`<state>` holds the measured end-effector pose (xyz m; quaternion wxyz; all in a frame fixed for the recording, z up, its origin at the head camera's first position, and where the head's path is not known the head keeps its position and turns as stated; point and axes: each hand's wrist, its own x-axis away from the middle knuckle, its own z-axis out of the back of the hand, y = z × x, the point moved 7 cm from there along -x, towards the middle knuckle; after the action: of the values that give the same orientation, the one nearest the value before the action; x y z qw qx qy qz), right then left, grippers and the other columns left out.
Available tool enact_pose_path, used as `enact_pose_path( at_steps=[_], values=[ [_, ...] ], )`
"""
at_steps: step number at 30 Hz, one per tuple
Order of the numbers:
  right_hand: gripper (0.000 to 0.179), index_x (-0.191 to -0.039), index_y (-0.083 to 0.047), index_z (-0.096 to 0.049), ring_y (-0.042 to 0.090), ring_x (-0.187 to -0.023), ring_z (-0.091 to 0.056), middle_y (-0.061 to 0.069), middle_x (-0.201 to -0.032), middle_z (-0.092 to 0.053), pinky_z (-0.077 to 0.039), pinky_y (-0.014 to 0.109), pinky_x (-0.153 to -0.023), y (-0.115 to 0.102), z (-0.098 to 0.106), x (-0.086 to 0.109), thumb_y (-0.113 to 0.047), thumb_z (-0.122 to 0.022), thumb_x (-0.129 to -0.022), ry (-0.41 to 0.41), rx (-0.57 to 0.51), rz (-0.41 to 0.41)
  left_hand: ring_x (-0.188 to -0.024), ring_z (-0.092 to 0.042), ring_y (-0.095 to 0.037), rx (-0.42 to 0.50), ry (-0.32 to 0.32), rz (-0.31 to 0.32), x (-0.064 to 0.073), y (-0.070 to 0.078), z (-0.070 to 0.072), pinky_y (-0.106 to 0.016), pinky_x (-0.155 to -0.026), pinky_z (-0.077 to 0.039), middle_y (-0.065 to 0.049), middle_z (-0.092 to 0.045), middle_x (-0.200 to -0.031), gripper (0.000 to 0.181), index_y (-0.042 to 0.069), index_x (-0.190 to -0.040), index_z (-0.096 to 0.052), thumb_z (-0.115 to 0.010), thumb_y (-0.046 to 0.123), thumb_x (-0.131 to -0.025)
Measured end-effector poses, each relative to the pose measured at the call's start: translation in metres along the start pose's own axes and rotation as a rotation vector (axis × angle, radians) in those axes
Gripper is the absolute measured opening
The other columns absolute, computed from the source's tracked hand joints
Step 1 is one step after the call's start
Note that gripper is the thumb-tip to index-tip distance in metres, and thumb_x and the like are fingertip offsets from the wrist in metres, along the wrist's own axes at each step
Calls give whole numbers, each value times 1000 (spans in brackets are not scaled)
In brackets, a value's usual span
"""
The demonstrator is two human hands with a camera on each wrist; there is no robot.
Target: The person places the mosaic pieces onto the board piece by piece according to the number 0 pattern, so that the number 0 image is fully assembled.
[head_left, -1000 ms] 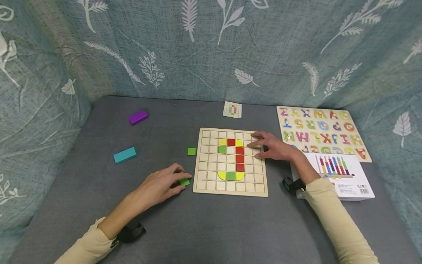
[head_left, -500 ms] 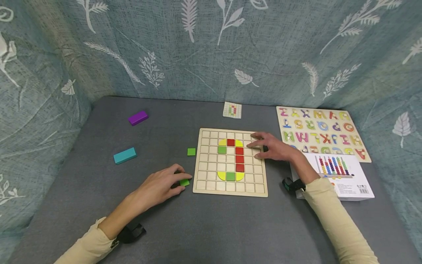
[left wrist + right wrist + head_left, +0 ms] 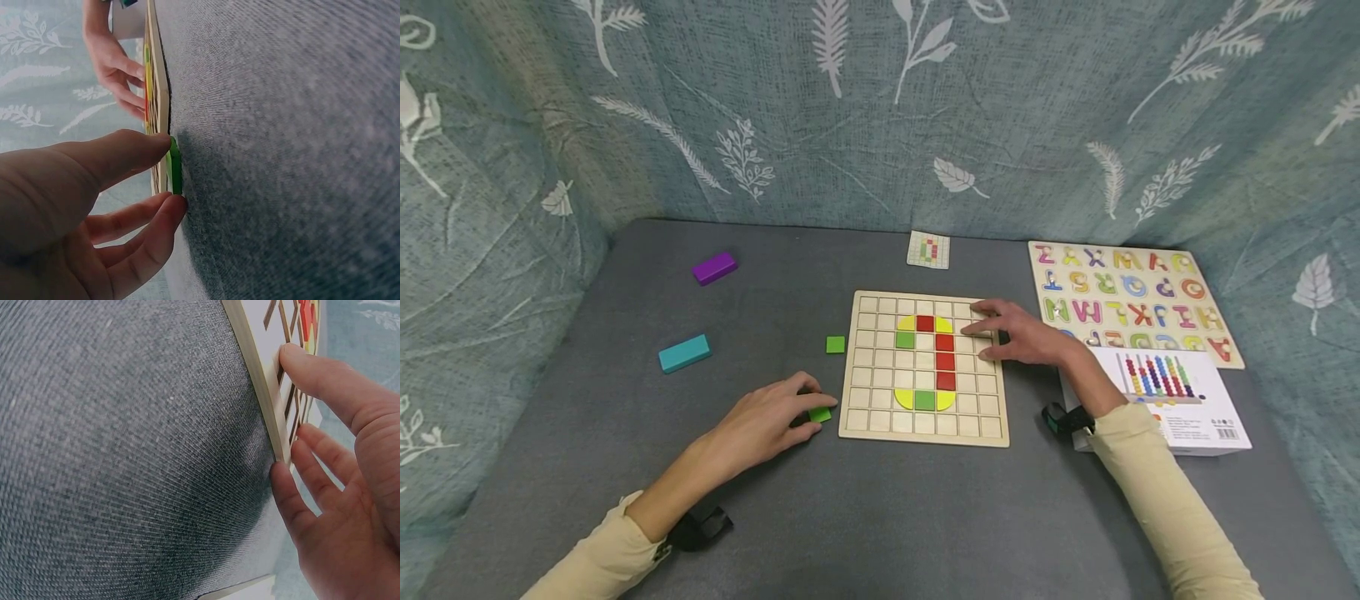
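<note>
Left of a wooden grid board (image 3: 880, 427), my left hand (image 3: 766, 421) pinches a green square tile (image 3: 175, 165) by its edges, thumb on one side and fingers on the other, low over the grey cloth. Another green square tile (image 3: 835, 344) lies flat by the board's left edge. Red, green and yellow pieces form part of a ring in the board's grid, including a red tile (image 3: 946, 362) and a yellow rounded piece (image 3: 905, 399). My right hand (image 3: 1021, 332) rests on the board's right edge, fingers spread and slightly bent, thumb on the grid in the right wrist view.
A small pattern card (image 3: 928, 250) lies behind the board. To the right are an alphabet puzzle board (image 3: 1138, 271) and a white abacus box (image 3: 1206, 429) overlapping it. A purple block (image 3: 715, 268) and a teal block (image 3: 684, 354) lie on the left. A leaf-patterned curtain (image 3: 880, 142) surrounds the table.
</note>
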<state>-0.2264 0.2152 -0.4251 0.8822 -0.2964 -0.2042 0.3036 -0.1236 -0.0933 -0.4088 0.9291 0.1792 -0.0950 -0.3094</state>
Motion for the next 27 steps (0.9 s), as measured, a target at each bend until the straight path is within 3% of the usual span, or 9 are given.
enact_pose_path(
  at_steps=[27],
  values=[
    [42,-129,-3,-61,46,-139,-26,28,-151,-31,-27,63,-107,-2,-1,0,-8,-68,-88,-5,-8,10,-82,-59,-14,-27,1,1,2,2,0,-33,-69,-50,-6,-61,-115,35,16,-120,-69,-73,18,-86]
  ],
)
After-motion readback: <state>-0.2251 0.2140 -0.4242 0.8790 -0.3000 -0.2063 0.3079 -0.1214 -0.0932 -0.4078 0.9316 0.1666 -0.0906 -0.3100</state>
